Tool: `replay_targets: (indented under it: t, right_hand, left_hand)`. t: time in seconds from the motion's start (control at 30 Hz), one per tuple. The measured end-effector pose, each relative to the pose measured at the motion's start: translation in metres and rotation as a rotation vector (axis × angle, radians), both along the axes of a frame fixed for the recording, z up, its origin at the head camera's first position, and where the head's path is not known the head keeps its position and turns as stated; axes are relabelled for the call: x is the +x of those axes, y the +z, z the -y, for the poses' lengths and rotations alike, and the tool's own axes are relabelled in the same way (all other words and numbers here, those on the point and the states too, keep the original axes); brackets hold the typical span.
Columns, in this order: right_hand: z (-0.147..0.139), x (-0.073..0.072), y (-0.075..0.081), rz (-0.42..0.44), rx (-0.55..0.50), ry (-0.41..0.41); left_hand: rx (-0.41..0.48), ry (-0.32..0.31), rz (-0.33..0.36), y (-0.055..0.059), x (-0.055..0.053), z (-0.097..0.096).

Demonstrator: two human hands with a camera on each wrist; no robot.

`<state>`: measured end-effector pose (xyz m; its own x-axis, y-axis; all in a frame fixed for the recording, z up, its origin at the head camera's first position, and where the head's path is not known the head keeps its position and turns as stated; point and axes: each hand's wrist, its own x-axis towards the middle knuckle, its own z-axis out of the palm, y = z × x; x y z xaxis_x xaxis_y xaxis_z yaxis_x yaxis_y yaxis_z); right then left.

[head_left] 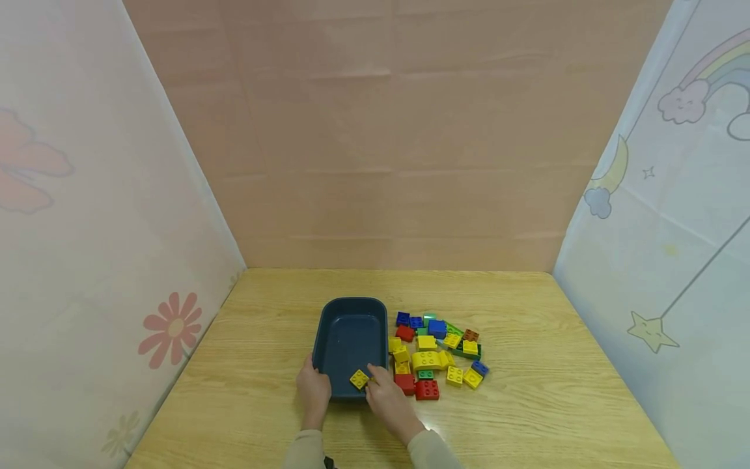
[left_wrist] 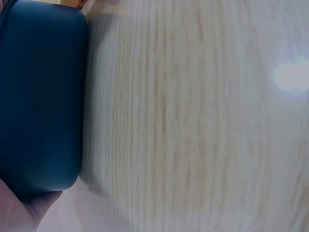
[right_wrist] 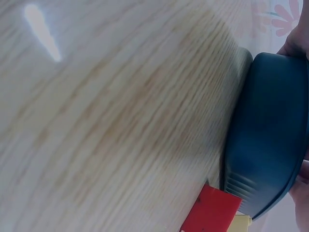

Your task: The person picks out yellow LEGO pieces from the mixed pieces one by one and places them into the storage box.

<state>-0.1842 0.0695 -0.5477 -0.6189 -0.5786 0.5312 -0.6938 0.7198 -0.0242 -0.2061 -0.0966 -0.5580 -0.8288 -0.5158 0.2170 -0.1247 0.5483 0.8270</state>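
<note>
A dark blue rectangular tray (head_left: pixel 351 303) stands on the table, left of a pile of toy bricks. My left hand (head_left: pixel 313 389) grips its left rim near the front corner; in the left wrist view, part of that hand (left_wrist: pixel 19 212) shows against the tray's outer wall (left_wrist: pixel 43 101). Over the tray's front right corner, my right hand (head_left: pixel 388 397) pinches a yellow toy brick (head_left: pixel 359 380) with studs. A bit of yellow also shows between the fingers. In the right wrist view, the tray's wall (right_wrist: pixel 265 130) hides most of that hand (right_wrist: pixel 301 193).
Loose bricks lie right of the tray: red bricks (head_left: pixel 427 390), a long yellow piece (head_left: pixel 426 361), a blue brick (head_left: pixel 437 329), a dark green piece (head_left: pixel 467 352) and several others. A red brick (right_wrist: pixel 212 210) sits close to the tray wall. Printed cloth walls (head_left: pixel 674 260) flank the wooden table (head_left: pixel 556 391).
</note>
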Motion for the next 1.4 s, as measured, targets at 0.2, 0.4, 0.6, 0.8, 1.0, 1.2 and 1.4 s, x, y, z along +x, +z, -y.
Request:
replay_targets:
  t: [0.2, 0.4, 0.6, 0.8, 1.0, 1.2, 1.4]
  right_hand:
    - [0.000, 0.001, -0.001, 0.042, 0.015, -0.009]
    - [0.000, 0.002, 0.000, 0.077, -0.001, -0.010]
    - [-0.001, 0.002, -0.001, 0.084, -0.029, 0.019]
    - [-0.005, 0.002, -0.001, 0.114, -0.097, 0.054]
    - [-0.011, 0.002, 0.000, 0.102, -0.170, 0.061]
    - [-0.020, -0.001, -0.001, 0.066, -0.222, 0.014]
    - [-0.031, -0.003, -0.003, 0.113, -0.286, -0.043]
  left_hand:
    - [-0.009, 0.006, -0.005, 0.000, 0.000, 0.000]
    - [-0.018, 0.010, -0.009, 0.000, 0.001, -0.001]
    - [-0.022, 0.010, -0.012, 0.001, 0.002, -0.001]
    - [-0.020, 0.005, -0.022, -0.001, 0.001, 0.000]
    - [-0.024, 0.002, -0.016, -0.003, 0.000, 0.000]
    - [-0.014, 0.001, -0.021, -0.002, 0.000, 0.000]
    - [-0.006, 0.000, -0.003, -0.001, 0.001, 0.000]
